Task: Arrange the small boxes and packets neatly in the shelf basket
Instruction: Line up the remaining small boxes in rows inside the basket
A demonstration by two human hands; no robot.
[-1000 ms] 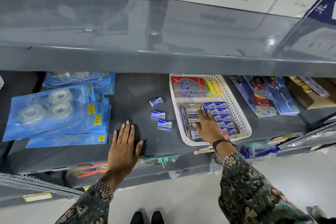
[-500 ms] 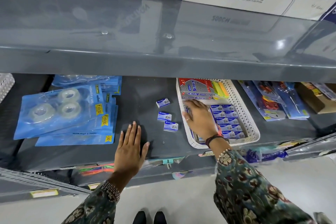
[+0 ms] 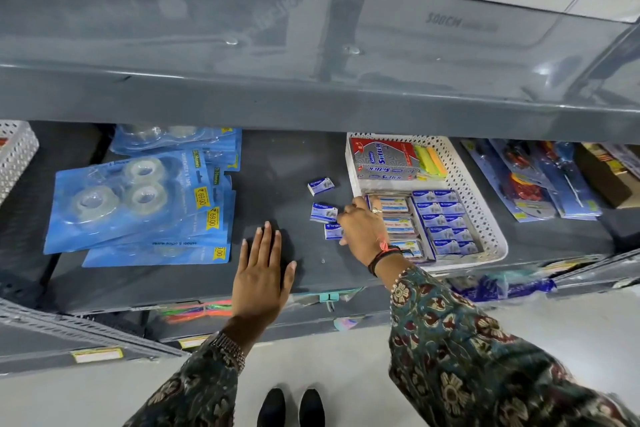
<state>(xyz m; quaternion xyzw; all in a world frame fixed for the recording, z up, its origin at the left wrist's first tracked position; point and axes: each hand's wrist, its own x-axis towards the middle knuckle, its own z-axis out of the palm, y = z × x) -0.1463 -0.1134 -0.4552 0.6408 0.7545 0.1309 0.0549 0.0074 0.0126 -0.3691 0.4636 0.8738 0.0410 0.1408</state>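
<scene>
A white perforated basket [image 3: 483, 215] sits on the grey shelf and holds rows of small blue boxes [image 3: 445, 218], clear packets [image 3: 391, 204], a red-and-grey box [image 3: 382, 159] and highlighters [image 3: 431, 161]. Three loose small blue boxes lie on the shelf just left of it: a far one [image 3: 321, 185], a middle one [image 3: 323, 212] and a near one [image 3: 331, 231]. My right hand [image 3: 363, 229] is over the basket's left rim, with fingers and thumb closing on the near box, which still rests on the shelf. My left hand [image 3: 263, 270] lies flat and empty on the shelf.
Blue blister packs of clear tape [image 3: 138, 198] are stacked at the left. Blister-packed tools [image 3: 540, 184] and a brown box [image 3: 602, 177] lie to the right of the basket. Another white basket [image 3: 14, 156] is at the far left. The upper shelf's edge [image 3: 311, 107] overhangs the work area.
My right hand has come out of the basket and moved left onto the loose boxes on the shelf. My left hand has stayed flat on the shelf.
</scene>
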